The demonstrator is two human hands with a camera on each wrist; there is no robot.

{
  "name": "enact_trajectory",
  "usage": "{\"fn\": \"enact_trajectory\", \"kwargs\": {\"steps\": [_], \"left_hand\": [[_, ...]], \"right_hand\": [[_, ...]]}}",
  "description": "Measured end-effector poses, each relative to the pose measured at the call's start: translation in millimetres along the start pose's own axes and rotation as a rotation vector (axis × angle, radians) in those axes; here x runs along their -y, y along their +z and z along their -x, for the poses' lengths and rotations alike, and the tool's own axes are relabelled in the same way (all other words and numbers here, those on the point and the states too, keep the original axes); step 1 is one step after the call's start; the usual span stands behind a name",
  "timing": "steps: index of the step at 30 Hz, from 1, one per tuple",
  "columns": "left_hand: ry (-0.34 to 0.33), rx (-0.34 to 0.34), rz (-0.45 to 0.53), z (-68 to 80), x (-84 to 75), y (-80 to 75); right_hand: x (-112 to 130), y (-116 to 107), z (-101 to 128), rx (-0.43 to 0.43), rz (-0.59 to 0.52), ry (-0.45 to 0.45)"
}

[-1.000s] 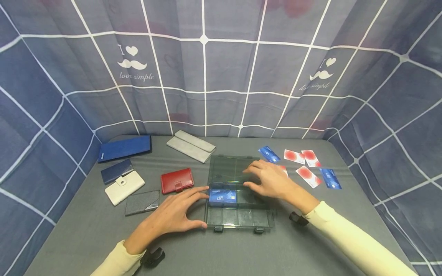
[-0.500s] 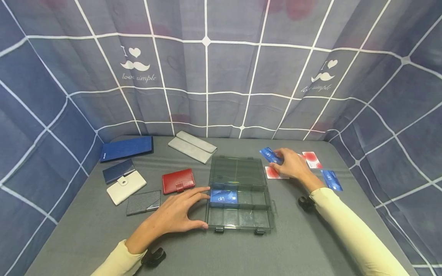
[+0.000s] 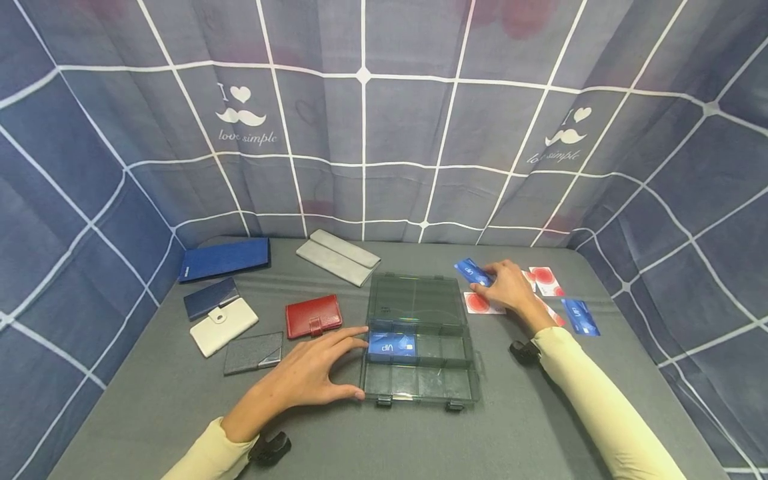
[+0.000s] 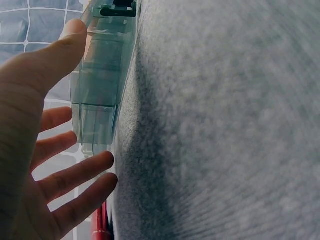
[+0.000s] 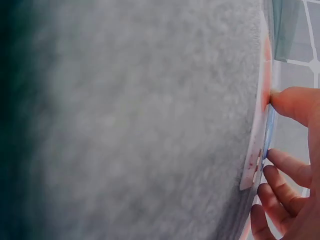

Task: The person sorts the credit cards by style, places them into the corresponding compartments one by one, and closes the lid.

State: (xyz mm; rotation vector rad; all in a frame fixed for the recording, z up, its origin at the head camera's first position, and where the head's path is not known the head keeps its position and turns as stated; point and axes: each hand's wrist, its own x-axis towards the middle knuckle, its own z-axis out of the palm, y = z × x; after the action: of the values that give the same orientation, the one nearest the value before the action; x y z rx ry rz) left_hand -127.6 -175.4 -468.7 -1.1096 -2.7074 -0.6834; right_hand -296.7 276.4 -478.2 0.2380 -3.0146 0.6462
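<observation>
My left hand (image 3: 309, 370) rests against the left side of a clear green plastic compartment box (image 3: 449, 300), with its thumb at the front corner and its fingers loosely spread along the side. The box's lid is folded back flat. A blue VIP card (image 3: 391, 345) lies in its upper-left compartment. Over to the right, my right hand (image 3: 509, 288) pinches a second blue card (image 3: 471, 271) by its edges between thumb and index finger, low over the table. A white card with a red circle (image 3: 478, 303) lies just below that thumb.
More red-and-white cards (image 3: 547, 281) and another blue card (image 3: 580, 317) lie at the right. On the left are a red wallet (image 3: 313, 316), a cream wallet (image 3: 224, 327), a grey card holder (image 3: 252, 353), navy (image 3: 210, 298) and blue wallets (image 3: 225, 259), and a light grey wallet (image 3: 339, 257).
My right hand has moved right from over the box lid to the blue card and taken hold of it. The left hand has stayed at the box's side.
</observation>
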Motion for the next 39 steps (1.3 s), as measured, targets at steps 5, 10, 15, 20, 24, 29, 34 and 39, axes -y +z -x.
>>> {"fn": "enact_trajectory", "kwargs": {"steps": [5, 10, 15, 20, 24, 29, 34, 39], "left_hand": [[-0.001, -0.002, -0.003, 1.2, 1.1, 0.7], [0.003, 0.001, -0.004, 0.7, 1.1, 1.3], [-0.005, 0.007, -0.004, 0.4, 0.4, 1.2], [-0.013, 0.015, 0.0, 0.9, 0.4, 0.5], [-0.016, 0.014, 0.0, 1.2, 0.8, 0.5], [-0.012, 0.007, -0.003, 1.4, 0.9, 0.4], [-0.01, 0.002, 0.0, 2.1, 0.6, 0.1], [-0.006, 0.0, 0.004, 1.1, 0.5, 0.0]], "right_hand": [[0, 2, -4, -0.007, -0.024, 0.005], [0, 4, -7, 0.004, -0.029, 0.003], [-2, 2, -5, -0.006, -0.013, -0.041], [-2, 0, -3, -0.022, 0.039, -0.077], [-2, -3, 0, -0.028, 0.082, -0.105], [6, -11, 8, -0.047, 0.078, -0.155], [31, -19, 23, -0.083, 0.03, -0.26], [64, -24, 45, -0.101, 0.012, -0.391]]}}
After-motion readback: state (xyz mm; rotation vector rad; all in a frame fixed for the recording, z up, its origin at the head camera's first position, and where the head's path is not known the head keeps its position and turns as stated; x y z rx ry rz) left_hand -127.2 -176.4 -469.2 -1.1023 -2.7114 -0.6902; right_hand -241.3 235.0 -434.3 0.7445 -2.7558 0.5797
